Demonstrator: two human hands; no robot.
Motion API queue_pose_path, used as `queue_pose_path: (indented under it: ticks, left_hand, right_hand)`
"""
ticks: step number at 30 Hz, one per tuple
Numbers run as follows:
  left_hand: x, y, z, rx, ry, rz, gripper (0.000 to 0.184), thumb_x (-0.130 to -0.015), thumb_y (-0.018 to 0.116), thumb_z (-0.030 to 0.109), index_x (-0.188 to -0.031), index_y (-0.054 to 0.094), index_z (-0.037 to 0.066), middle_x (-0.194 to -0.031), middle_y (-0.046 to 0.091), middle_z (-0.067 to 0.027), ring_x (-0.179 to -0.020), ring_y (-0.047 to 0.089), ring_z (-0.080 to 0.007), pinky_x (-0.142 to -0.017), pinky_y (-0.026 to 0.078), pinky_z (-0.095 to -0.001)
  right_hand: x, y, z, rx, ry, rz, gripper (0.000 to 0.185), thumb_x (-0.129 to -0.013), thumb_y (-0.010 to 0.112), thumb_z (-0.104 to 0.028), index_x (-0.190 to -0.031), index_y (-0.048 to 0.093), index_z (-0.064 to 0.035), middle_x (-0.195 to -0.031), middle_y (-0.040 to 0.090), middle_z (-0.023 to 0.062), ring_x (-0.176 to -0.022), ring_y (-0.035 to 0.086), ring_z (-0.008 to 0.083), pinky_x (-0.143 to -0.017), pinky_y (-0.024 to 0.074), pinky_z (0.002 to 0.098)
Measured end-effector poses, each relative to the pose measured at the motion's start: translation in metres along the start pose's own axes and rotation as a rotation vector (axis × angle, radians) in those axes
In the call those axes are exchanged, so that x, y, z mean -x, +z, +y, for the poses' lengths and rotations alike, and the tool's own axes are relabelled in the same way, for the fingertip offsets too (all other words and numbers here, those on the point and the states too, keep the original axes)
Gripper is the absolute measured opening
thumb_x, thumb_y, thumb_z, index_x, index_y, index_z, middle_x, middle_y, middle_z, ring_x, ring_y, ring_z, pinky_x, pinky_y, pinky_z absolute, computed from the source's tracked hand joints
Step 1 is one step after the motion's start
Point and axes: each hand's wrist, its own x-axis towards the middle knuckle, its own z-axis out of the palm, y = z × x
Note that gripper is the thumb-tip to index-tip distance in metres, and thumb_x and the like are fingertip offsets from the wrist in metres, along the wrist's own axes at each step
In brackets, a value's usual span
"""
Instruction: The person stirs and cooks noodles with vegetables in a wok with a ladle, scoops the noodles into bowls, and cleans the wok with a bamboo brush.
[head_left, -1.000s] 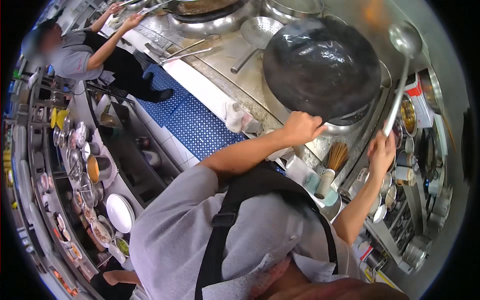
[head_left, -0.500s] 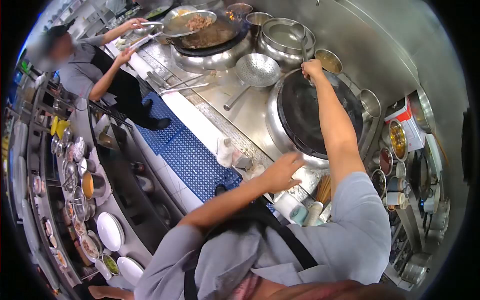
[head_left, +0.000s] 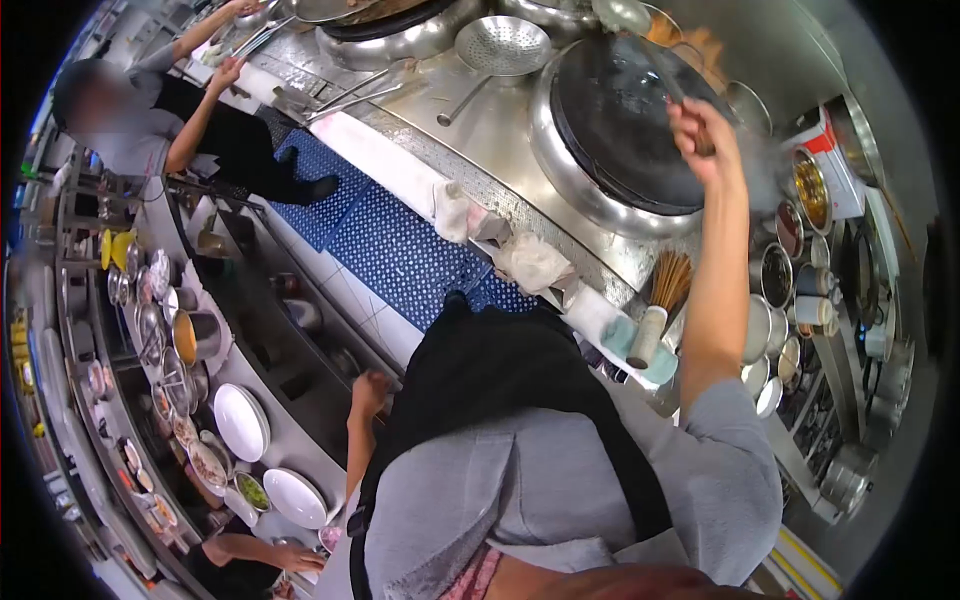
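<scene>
My right hand (head_left: 706, 142) is wrapped round the brown grip of a long metal ladle (head_left: 622, 14). The ladle's shaft slants over the near-black wok (head_left: 600, 125), with its bowl near the far rim. Orange flames (head_left: 690, 48) rise behind the wok, and pale smoke drifts to its right. My left hand (head_left: 370, 394) hangs low by my left side, fingers curled, no object showing in it. Left of the wok, a perforated strainer (head_left: 502, 46) lies on the steel range top.
A bamboo brush (head_left: 660, 310) stands near the range edge beside crumpled cloths (head_left: 535, 262). Sauce containers (head_left: 812, 190) line the right side. White plates (head_left: 240, 422) are on the left counter. A co-worker (head_left: 120, 120) stands far left; another person's hand (head_left: 300, 557) shows lower left.
My right hand has moved right and nearer with the ladle, whose bowl is now by the wok's far rim. My left hand has dropped to my side. Flames now show behind the wok.
</scene>
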Motion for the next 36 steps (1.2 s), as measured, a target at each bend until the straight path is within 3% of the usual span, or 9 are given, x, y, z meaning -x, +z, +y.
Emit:
queue_pose_path:
  ticks: [4,8,11,15,21,26,29,33,36]
  left_hand:
    - [-0.085,-0.064,0.187,0.075,0.365,0.306,0.028,-0.095,0.073,0.021,-0.111,0.072,-0.002,-0.098,0.075,-0.0233,-0.088,0.075,-0.0352,-0.078,0.057,-0.0428]
    - [-0.105,-0.121,0.375,0.384,0.776,0.097,0.019,-0.098,0.069,0.011,-0.111,0.072,-0.002,-0.094,0.074,-0.0201,-0.081,0.072,-0.0274,-0.075,0.055,-0.0385]
    - [-0.088,-0.142,0.473,0.366,1.038,0.046,0.019,-0.1,0.068,0.012,-0.112,0.071,-0.002,-0.096,0.073,-0.016,-0.082,0.07,-0.021,-0.075,0.055,-0.0332]
    - [-0.093,-0.113,0.552,0.313,1.332,0.204,0.017,-0.098,0.069,0.012,-0.109,0.074,0.001,-0.099,0.072,-0.0168,-0.096,0.068,-0.0326,-0.089,0.053,-0.0419]
    - [-0.139,-0.047,0.62,-0.08,1.307,0.301,0.026,-0.102,0.06,0.025,-0.096,0.073,0.003,-0.097,0.073,-0.0186,-0.103,0.065,-0.0367,-0.092,0.047,-0.0508]
    - [-0.156,-0.057,0.627,-0.273,1.326,0.171,0.031,-0.103,0.056,0.028,-0.089,0.07,0.005,-0.087,0.074,-0.0179,-0.091,0.069,-0.0386,-0.087,0.047,-0.0515]
    - [-0.161,-0.05,0.626,-0.328,1.326,0.2,0.032,-0.104,0.054,0.029,-0.088,0.07,0.006,-0.086,0.074,-0.017,-0.089,0.069,-0.0384,-0.086,0.047,-0.0521]
    - [-0.161,-0.048,0.624,-0.328,1.292,0.199,0.033,-0.103,0.052,0.03,-0.09,0.071,0.006,-0.084,0.074,-0.017,-0.088,0.071,-0.0365,-0.085,0.046,-0.0511]
    - [-0.16,-0.052,0.631,-0.349,1.219,0.101,0.035,-0.102,0.054,0.033,-0.087,0.072,0.007,-0.085,0.074,-0.0168,-0.088,0.071,-0.0364,-0.085,0.046,-0.0505]
  right_hand:
    - [0.064,-0.039,0.029,0.398,-0.012,0.177,0.012,-0.095,0.064,-0.008,-0.103,0.061,-0.0001,-0.077,0.063,0.0058,-0.054,0.055,0.0103,-0.04,0.0403,0.0273]
    - [0.113,-0.086,0.076,0.731,-0.244,0.438,0.062,-0.09,0.069,-0.002,-0.149,0.049,0.005,-0.077,0.063,0.0031,-0.054,0.056,0.0089,-0.043,0.042,0.0283]
    - [0.166,-0.128,0.13,0.934,-0.602,0.643,0.063,-0.091,0.068,-0.002,-0.151,0.048,0.0017,-0.075,0.061,0.0023,-0.063,0.055,0.0124,-0.062,0.0475,0.0292]
    - [0.259,-0.138,0.194,1.134,-0.499,0.908,0.066,-0.09,0.07,-0.002,-0.152,0.049,0.0005,-0.071,0.049,0.0047,-0.066,0.046,0.0124,-0.064,0.0439,0.0291]
    - [0.305,-0.181,0.285,1.359,-0.218,1.065,0.065,-0.09,0.07,-0.003,-0.152,0.052,-0.0056,-0.118,0.064,0.026,-0.105,0.066,0.0428,-0.094,0.0516,0.0487]
    - [0.291,-0.138,0.264,1.43,0.01,0.933,0.09,-0.093,0.07,-0.051,-0.154,0.04,0.0082,-0.138,0.056,0.0345,-0.13,0.052,0.0504,-0.111,0.0402,0.0522]
    - [0.274,-0.131,0.275,1.49,0.213,0.794,0.094,-0.09,0.072,-0.049,-0.158,0.036,0.0043,-0.131,0.065,0.0315,-0.128,0.059,0.0416,-0.11,0.044,0.0458]
    - [0.26,-0.093,0.224,0.559,-0.397,0.829,0.076,-0.093,0.071,-0.014,-0.16,0.038,-0.001,-0.122,0.071,0.015,-0.097,0.068,0.0168,-0.083,0.0569,0.0325]
    - [0.222,-0.061,0.122,0.902,-0.382,0.637,0.068,-0.086,0.075,-0.013,-0.151,0.056,-0.0083,-0.129,0.071,0.0185,-0.107,0.07,0.0212,-0.094,0.054,0.0344]
